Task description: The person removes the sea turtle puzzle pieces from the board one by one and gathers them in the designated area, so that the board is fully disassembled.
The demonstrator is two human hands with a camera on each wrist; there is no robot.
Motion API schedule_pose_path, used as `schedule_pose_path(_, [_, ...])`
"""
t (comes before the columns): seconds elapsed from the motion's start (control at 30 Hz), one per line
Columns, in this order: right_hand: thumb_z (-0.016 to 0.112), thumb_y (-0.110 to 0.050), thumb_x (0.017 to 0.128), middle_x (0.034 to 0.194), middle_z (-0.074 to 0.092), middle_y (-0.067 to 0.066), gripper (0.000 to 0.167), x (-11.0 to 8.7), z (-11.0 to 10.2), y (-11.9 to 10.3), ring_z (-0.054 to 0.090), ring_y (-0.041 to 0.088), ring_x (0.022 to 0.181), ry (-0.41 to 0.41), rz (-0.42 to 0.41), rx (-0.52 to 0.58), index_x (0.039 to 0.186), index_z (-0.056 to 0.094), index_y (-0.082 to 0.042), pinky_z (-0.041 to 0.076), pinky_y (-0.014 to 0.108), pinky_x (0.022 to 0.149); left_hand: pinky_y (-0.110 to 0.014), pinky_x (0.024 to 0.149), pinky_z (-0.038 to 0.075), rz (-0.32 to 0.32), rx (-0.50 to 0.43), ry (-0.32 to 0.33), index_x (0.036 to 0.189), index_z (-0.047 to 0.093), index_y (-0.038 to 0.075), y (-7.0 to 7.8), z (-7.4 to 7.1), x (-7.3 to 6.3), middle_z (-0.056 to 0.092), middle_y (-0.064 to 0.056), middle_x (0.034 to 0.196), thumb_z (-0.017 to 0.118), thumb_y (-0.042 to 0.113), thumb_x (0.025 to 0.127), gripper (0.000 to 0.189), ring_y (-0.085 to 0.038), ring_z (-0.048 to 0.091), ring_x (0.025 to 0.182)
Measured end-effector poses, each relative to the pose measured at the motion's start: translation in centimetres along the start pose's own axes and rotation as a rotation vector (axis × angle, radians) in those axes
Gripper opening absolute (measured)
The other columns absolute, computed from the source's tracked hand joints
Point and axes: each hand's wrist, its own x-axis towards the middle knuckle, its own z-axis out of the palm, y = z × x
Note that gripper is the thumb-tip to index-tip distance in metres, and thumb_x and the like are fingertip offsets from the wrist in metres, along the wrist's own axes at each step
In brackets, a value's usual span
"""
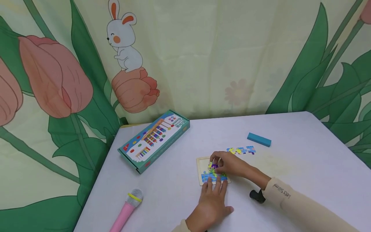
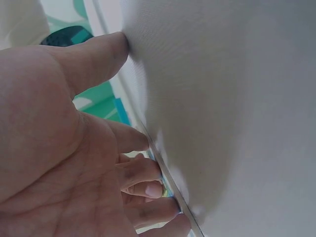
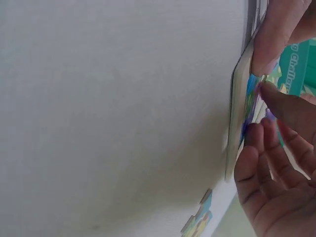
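A small square jigsaw puzzle in a pale wooden tray [image 1: 198, 172] lies on the white table, its near part filled with blue and green pieces. My left hand [image 1: 211, 204] has its fingers extended, with the fingertips resting on the tray's near edge and the thumb spread to the side. Over the tray's upper part, my right hand [image 1: 232, 163] pinches a purple puzzle piece [image 1: 214, 166] between thumb and fingers, low against the assembled pieces. The right wrist view has the right thumb and fingertips right at the puzzle's surface [image 3: 250, 103], partly covering the piece.
Several loose puzzle pieces [image 1: 240, 150] lie just beyond the tray, with a blue block [image 1: 259, 139] farther back. A green game box [image 1: 156, 140] sits at the back left. The pink toy microphone [image 1: 127, 211] is at the front left. A black device [image 1: 257, 196] shows under the right wrist.
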Motion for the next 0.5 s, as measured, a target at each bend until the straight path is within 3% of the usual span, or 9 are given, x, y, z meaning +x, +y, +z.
schedule_pose_path(0.2, [0.074,0.001,0.092,0.095,0.067,0.000,0.022,-0.4,-1.2,0.8,0.066,0.016,0.082,0.034,-0.073,0.127,0.112,0.072,-0.007,0.057,0.028,0.072,-0.039,0.119,0.029,0.002,0.007,0.022,0.161,0.033,0.029,-0.1,-0.2,-0.5,0.029,0.006,0.166,0.057,0.072,0.091,0.085,-0.026,0.032,0.149])
schedule_pose_path(0.27, [0.073,0.000,0.093,0.097,0.067,0.003,0.022,-0.6,-2.2,1.2,0.065,0.019,0.082,0.058,-0.055,0.156,0.114,0.073,-0.005,0.057,0.030,0.069,-0.039,0.119,0.029,0.002,-0.005,0.030,0.161,0.033,0.029,-0.1,-0.2,-0.5,0.029,0.006,0.166,0.057,0.072,0.092,0.085,-0.027,0.032,0.150])
schedule_pose_path(0.5, [0.071,-0.002,0.095,0.100,0.070,0.008,0.024,-2.3,-7.0,3.6,0.067,0.023,0.084,0.110,0.156,0.126,0.119,0.074,-0.001,0.058,0.037,0.065,-0.041,0.120,0.028,0.007,-0.044,0.032,0.161,0.034,0.028,-0.1,0.0,-0.5,0.028,0.005,0.167,0.059,0.070,0.092,0.085,-0.029,0.030,0.151])
